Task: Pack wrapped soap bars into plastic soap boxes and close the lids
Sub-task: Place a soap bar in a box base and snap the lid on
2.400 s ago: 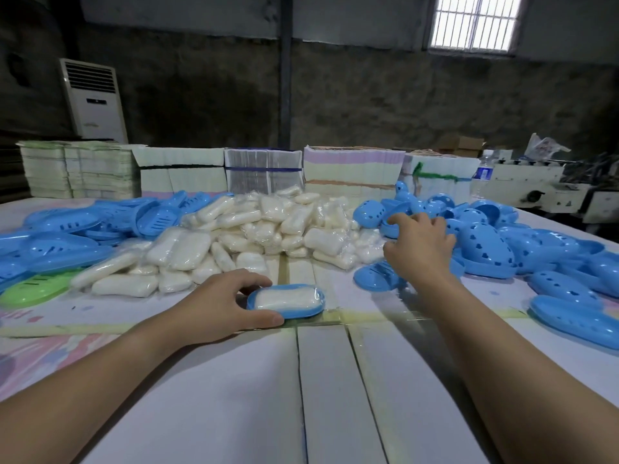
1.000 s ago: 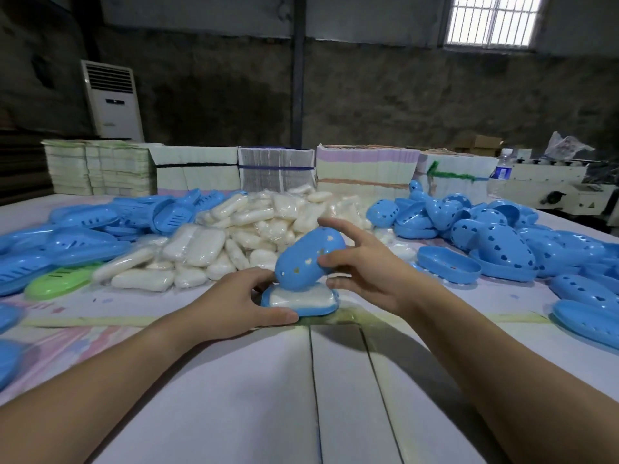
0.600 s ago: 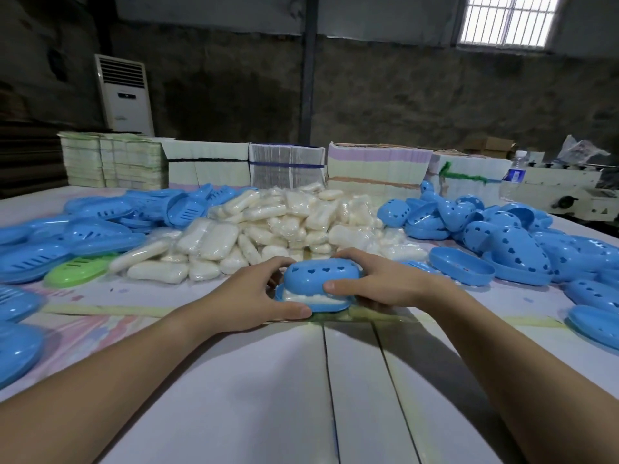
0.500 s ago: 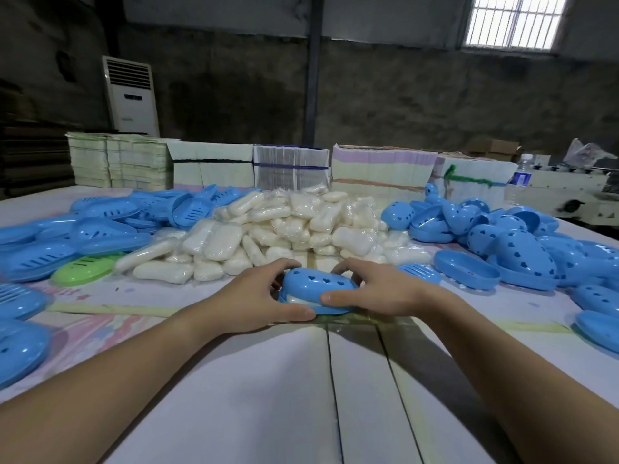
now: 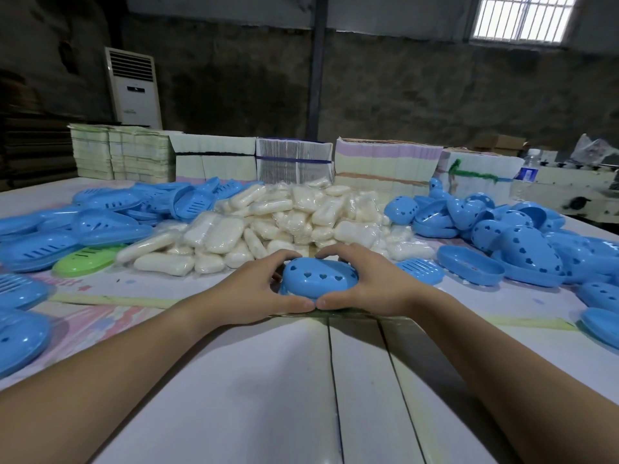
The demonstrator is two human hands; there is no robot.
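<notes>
A blue soap box [image 5: 320, 277] with heart-shaped holes in its lid sits on the table in front of me, lid down over it. My left hand [image 5: 254, 289] grips its left end and my right hand [image 5: 371, 286] grips its right end, thumbs meeting at the near edge. The soap inside is hidden. Behind it lies a heap of wrapped white soap bars [image 5: 284, 222].
Blue slotted trays [image 5: 110, 222] and one green tray [image 5: 85, 265] lie at the left. Blue lids and bases [image 5: 522, 242] are piled at the right, with a base [image 5: 469, 269] nearest. Stacked cartons [image 5: 294, 162] line the table's far edge.
My right hand brought a blue lid from the right pile onto the soap-filled base that my left hand held. Both hands have since closed round the box and the lid sits lower.
</notes>
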